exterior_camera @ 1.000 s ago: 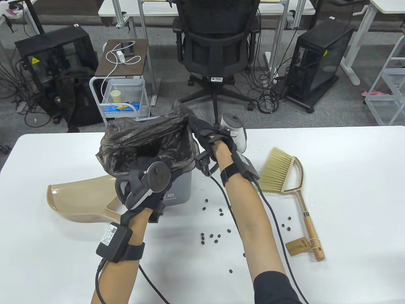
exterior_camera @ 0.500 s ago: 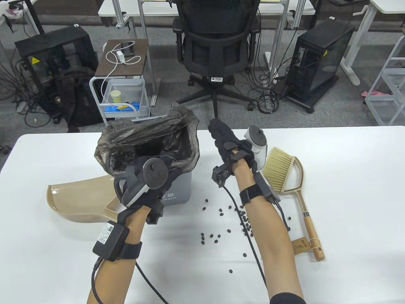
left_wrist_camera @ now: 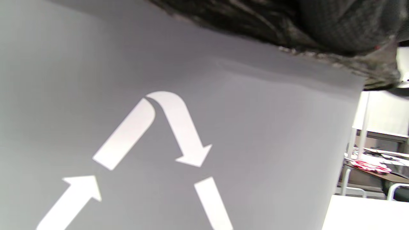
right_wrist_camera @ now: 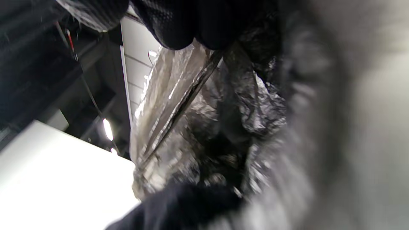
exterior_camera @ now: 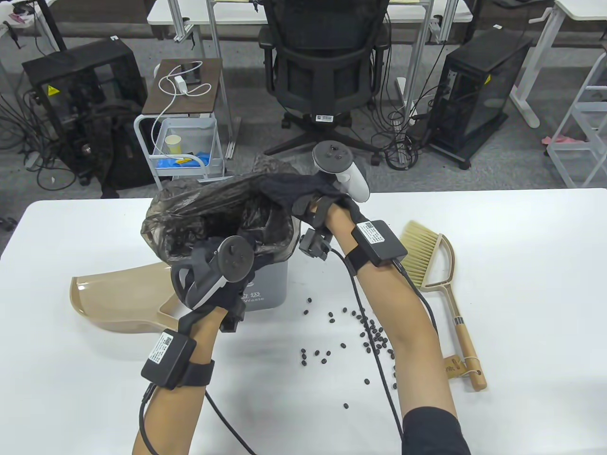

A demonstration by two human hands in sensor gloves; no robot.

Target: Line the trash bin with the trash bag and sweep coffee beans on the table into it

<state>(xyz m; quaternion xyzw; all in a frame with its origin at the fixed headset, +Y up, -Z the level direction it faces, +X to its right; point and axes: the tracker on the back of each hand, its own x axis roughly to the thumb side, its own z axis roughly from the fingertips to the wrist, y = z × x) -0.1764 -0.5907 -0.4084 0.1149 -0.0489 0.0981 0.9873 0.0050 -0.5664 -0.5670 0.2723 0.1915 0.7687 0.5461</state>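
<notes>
The grey trash bin stands left of centre on the table, with the black trash bag bunched over its mouth. My left hand grips the bag at the near rim; the left wrist view shows its fingers curled over the bag edge above the bin wall. My right hand reaches over the far right corner and pinches the bag film between fingers and thumb. Coffee beans lie scattered right of the bin.
A tan dustpan lies left of the bin, partly behind it. A hand brush with a wooden handle lies to the right. Cables from both wrists trail across the table. An office chair stands beyond the far edge.
My right hand let go of the bag and swung out to the right with straight fingers, then came back and took the bag's far right edge. The left hand stayed at the near rim.
</notes>
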